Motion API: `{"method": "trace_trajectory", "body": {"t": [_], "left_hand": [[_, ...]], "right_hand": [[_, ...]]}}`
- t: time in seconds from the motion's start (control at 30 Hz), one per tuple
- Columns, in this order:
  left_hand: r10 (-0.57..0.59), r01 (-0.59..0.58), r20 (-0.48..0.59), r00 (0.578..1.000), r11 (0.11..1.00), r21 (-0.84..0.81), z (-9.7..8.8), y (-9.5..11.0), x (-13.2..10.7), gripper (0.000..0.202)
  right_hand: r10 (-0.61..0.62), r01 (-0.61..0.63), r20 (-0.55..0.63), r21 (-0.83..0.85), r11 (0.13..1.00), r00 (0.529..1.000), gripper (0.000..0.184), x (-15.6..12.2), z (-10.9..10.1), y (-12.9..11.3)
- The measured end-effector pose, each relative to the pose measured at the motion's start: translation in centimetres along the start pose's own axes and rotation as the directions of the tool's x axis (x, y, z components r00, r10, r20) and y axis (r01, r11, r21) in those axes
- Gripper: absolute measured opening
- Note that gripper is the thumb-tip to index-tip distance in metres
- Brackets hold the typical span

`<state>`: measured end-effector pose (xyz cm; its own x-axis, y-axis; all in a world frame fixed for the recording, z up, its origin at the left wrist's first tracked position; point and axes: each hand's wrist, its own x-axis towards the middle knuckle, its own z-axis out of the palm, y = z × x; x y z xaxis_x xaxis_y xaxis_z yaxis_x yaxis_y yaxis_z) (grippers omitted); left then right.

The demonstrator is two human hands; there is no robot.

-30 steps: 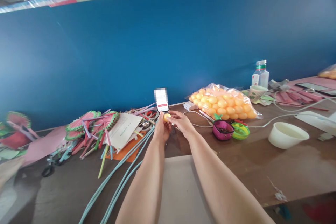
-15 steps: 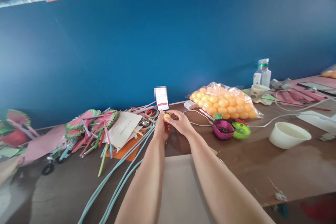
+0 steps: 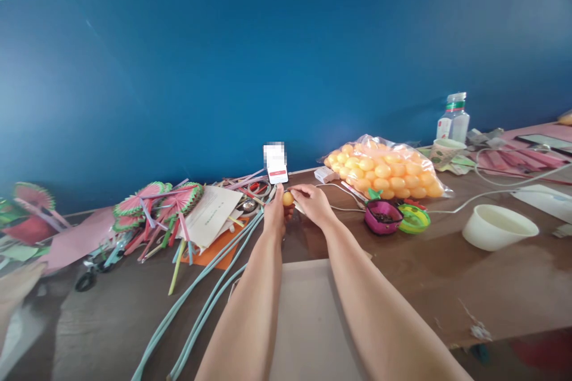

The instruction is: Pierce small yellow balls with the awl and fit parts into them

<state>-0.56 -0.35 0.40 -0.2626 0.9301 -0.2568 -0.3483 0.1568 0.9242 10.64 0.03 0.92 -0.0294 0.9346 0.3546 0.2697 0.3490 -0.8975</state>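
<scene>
A small yellow-orange plastic ball (image 3: 288, 198) is gripped between the thumb and fingers of my left hand (image 3: 274, 214), over the table just in front of a propped phone (image 3: 277, 174). Close on its right, my right hand (image 3: 313, 203) has thumb and fingertips drawn together in a pinch. Whatever is in that pinch is too small to make out. Beyond the right hand lies a clear bag (image 3: 384, 169) full of similar balls. A purple pot (image 3: 382, 218) with small dark bits in it and a green dish (image 3: 413, 218) stand to the right.
Pale blue tubes (image 3: 201, 286) run along my left forearm. Paper watermelon fans (image 3: 179, 202), sheets (image 3: 212, 214) and scissors (image 3: 87, 277) lie left. Another person's hand (image 3: 22, 286) is at far left. A white bowl (image 3: 498, 227), paper cup (image 3: 444, 153) and bottles (image 3: 454, 119) stand right.
My right fingertips have come away from the ball, slightly to the right. The ball stays in my left hand. The view has shifted slightly.
</scene>
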Motion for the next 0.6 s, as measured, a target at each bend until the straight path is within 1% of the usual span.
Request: {"method": "trace_trajectory", "body": {"t": [0.07,0.17,0.27,0.4,0.5,0.6], "left_hand": [[0.011,-0.011,-0.014,1.000,0.999,0.050,0.1,0.1,-0.3,0.060],[0.038,-0.035,-0.032,0.999,0.996,0.087,0.2,0.4,-0.7,0.056],[0.081,-0.076,-0.053,0.995,0.992,0.097,0.2,0.4,-0.7,0.054],[0.156,-0.153,-0.033,0.987,0.984,0.096,0.0,0.1,-0.3,0.052],[0.234,-0.230,-0.019,0.972,0.965,0.128,-0.1,0.0,-0.2,0.051],[0.295,-0.288,-0.023,0.955,0.944,0.158,-0.1,0.0,-0.3,0.051]], "right_hand": [[-0.007,0.004,-0.044,-0.053,0.999,0.999,0.019,0.1,-0.1,0.2],[-0.020,0.012,-0.070,-0.114,0.993,0.997,0.016,0.1,-0.4,0.1],[-0.031,0.020,-0.064,-0.171,0.985,0.997,0.016,-0.2,-0.6,-0.5],[-0.027,0.011,-0.046,-0.325,0.946,0.999,0.017,-0.7,-0.9,-1.9],[-0.005,-0.016,-0.047,-0.429,0.903,0.999,0.018,-0.9,-1.0,-2.9],[-0.002,-0.022,-0.050,-0.475,0.880,0.999,0.018,-1.0,-1.0,-3.3]]}}
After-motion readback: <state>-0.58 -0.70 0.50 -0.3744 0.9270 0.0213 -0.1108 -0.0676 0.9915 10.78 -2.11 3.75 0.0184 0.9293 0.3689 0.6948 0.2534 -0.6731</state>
